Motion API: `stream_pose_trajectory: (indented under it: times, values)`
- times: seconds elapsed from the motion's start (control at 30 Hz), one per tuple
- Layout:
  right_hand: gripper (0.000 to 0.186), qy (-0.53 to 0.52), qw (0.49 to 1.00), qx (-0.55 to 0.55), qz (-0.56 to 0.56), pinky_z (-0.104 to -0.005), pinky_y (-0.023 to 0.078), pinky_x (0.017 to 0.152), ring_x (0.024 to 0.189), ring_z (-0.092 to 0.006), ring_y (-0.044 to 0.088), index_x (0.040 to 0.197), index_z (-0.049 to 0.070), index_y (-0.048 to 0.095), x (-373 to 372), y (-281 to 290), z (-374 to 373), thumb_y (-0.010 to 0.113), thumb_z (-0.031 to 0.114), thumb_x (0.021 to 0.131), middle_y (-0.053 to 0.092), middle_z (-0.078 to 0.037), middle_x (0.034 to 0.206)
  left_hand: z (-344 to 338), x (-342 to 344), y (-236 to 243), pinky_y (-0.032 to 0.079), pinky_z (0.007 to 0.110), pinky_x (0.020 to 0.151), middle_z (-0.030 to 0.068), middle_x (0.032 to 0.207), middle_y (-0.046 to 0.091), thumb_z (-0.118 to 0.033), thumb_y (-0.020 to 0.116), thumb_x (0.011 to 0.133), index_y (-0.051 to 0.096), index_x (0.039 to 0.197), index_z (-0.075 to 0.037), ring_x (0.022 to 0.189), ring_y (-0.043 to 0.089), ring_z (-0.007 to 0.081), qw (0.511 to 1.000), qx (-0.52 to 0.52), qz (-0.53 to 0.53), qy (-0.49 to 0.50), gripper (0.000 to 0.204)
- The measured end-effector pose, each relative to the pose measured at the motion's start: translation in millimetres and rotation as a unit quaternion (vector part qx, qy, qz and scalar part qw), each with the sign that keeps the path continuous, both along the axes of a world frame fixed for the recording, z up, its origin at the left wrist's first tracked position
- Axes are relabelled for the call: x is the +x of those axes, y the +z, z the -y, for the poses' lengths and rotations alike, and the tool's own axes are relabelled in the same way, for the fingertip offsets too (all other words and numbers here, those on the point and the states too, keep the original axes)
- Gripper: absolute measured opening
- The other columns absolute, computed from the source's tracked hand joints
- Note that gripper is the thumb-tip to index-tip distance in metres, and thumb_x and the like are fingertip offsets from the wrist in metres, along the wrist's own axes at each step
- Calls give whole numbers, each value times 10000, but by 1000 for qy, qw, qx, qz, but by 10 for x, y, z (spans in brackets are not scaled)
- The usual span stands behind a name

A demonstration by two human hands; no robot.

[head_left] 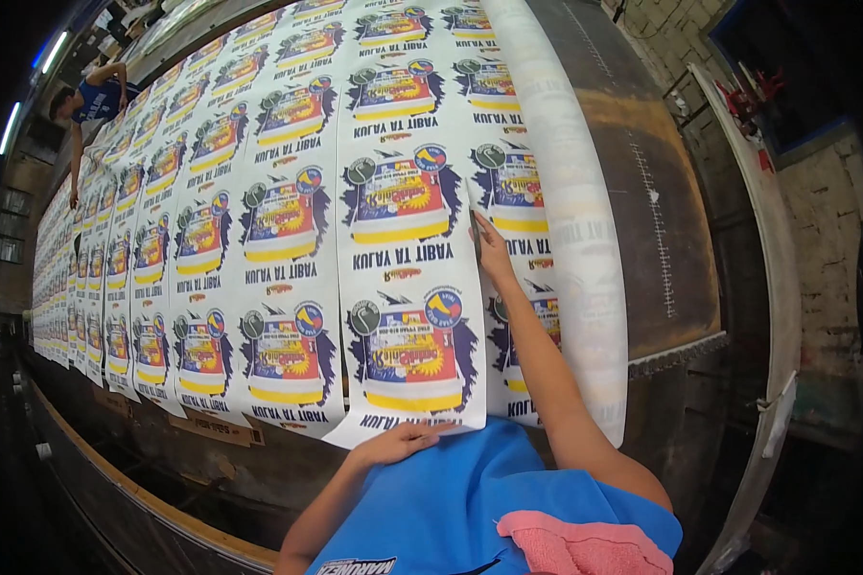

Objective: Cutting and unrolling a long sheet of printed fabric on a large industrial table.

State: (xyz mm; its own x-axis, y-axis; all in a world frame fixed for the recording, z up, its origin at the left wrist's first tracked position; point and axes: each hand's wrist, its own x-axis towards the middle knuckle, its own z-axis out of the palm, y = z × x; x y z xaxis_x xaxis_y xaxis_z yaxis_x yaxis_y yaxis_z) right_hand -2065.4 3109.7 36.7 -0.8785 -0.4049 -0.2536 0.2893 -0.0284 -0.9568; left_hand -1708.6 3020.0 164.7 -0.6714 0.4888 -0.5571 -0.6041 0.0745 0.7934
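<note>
Long white printed sheeting (408, 273) with repeated colourful designs covers the table in side-by-side strips. At the near edge, my left hand (403, 442) pinches the lower border of the strip in front of me, close to my blue shirt. My right hand (492, 251) reaches forward along that strip's right edge, fingers closed around a slim dark tool (477, 228), whose exact kind I cannot make out. From the tool down to the near border, the strip is parted from the printed sheeting on its right. Beyond the tool, the sheeting looks continuous.
A thick white roll (580, 240) lies lengthwise to the right of my right arm. Past it is the dark, stained tabletop (686, 220) with a marked scale. Another person (96, 96) leans over the far left side. A pale beam (753, 211) stands right of the table.
</note>
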Motion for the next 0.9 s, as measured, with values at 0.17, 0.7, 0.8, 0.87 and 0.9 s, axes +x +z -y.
stream_pose_trajectory:
  times: [0.17, 0.7, 0.8, 0.87, 0.9]
  values:
    - [426, -16, 987, 34, -158, -207, 436, 641, 703, -54, 516, 1419, 127, 529, -1250, -670, 329, 550, 128, 993, 640, -3, 876, -22, 4, -51, 135, 356, 1207, 52, 1443, 533, -270, 538, 1017, 560, 1363, -46, 1310, 376, 75, 990, 71, 68, 102, 413]
    - [427, 41, 990, 88, -100, -286, 479, 487, 594, -121, 581, 1383, 193, 565, -3656, -747, 2026, 531, 228, 958, 643, -22, 779, -368, 336, -447, 302, 333, 1139, 85, 1441, 535, -275, 557, 1012, 331, 1522, -47, 1347, 446, 204, 906, 34, 217, 363, 602]
    - [414, -12, 973, 41, -226, -258, 456, 487, 598, -86, 559, 1390, 190, 543, -4847, -259, 1446, 535, 223, 978, 656, -17, 810, -268, 75, -692, 320, 316, 1124, 83, 1422, 552, -292, 545, 1017, 360, 1507, -40, 1330, 463, 196, 934, 60, 163, 314, 581]
    - [410, 63, 978, 146, -135, -249, 457, 475, 576, -104, 585, 1361, 127, 557, -3752, -579, 2193, 574, 139, 951, 645, -29, 768, -345, 419, -560, 346, 315, 1105, 86, 1360, 596, -320, 563, 1007, 466, 1444, -42, 1300, 488, 191, 883, 48, 236, 403, 527]
    - [410, 63, 977, 148, -140, -249, 457, 475, 576, -104, 585, 1361, 127, 557, -3728, -588, 2104, 574, 139, 951, 645, -29, 768, -358, 428, -588, 346, 315, 1105, 86, 1360, 596, -320, 563, 1007, 466, 1444, -42, 1300, 488, 191, 884, 51, 233, 403, 527]
